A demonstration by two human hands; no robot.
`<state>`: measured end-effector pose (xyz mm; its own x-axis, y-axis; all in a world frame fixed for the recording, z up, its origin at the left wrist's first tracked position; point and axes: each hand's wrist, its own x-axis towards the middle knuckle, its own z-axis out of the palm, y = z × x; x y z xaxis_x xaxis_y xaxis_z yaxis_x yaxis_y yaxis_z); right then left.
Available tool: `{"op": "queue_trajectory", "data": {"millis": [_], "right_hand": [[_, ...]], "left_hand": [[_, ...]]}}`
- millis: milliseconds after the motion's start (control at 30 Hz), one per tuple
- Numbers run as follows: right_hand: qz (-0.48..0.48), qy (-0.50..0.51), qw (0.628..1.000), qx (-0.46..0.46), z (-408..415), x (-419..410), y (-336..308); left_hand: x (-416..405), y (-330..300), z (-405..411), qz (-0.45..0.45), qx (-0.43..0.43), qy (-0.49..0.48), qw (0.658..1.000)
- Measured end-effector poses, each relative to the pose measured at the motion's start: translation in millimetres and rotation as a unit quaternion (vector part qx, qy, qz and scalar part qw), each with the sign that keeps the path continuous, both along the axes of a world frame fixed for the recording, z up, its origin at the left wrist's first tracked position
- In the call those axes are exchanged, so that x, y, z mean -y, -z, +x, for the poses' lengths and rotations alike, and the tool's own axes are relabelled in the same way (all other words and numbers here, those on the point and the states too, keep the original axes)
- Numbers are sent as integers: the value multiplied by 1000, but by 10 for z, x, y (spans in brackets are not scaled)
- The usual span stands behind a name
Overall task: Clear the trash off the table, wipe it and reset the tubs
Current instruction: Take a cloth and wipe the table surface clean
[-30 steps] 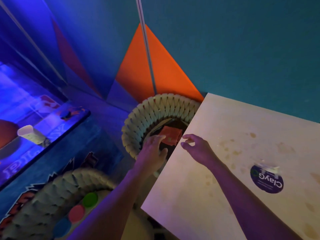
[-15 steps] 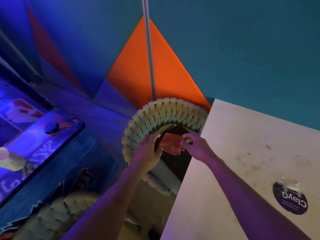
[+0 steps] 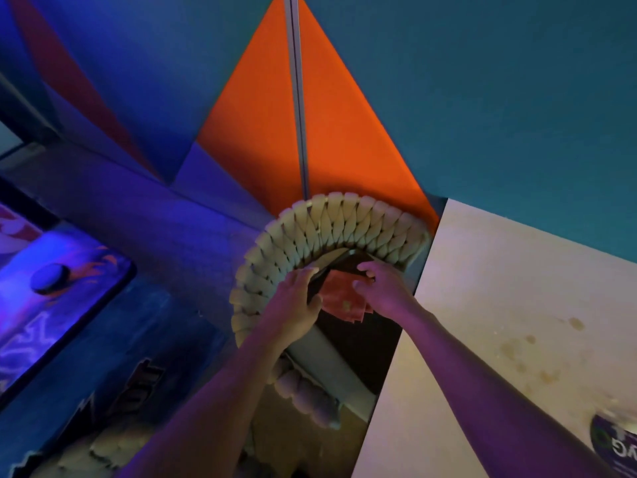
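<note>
A round woven rope basket (image 3: 344,219) with a dark liner stands on the floor against the left edge of the pale table (image 3: 499,288). My left hand (image 3: 293,305) grips the dark liner's edge at the basket's near-left rim. My right hand (image 3: 382,291) reaches in from the table side, its fingers curled on an orange scrap (image 3: 341,300). The scrap sits between both hands over the basket's opening. The table top carries faint yellowish stains (image 3: 527,339) and a round purple sticker (image 3: 617,446) at the lower right.
A second rope basket (image 3: 103,450) shows at the bottom left. A glowing blue game table (image 3: 51,288) with a dark puck on it fills the left side. Teal and orange wall panels rise behind the basket.
The view has swung left and closer to the basket. My right hand left the table edge and closed on the orange scrap; my left hand took hold of the liner.
</note>
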<state>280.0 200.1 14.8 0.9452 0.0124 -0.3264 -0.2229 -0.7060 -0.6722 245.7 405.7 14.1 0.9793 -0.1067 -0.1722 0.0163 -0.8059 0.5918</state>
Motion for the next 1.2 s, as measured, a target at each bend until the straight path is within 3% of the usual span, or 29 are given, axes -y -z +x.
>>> {"op": "queue_trajectory", "data": {"millis": [400, 633, 1200], "right_hand": [[-11, 10, 997, -72, 814, 100, 901], [-84, -40, 985, -143, 1245, 117, 1523], [-218, -106, 955, -174, 1849, 54, 2805]], "left_hand": [[398, 979, 962, 32, -40, 1, 999], [547, 1702, 1398, 50, -90, 7, 995], [714, 3012, 2090, 128, -117, 96, 980]]}}
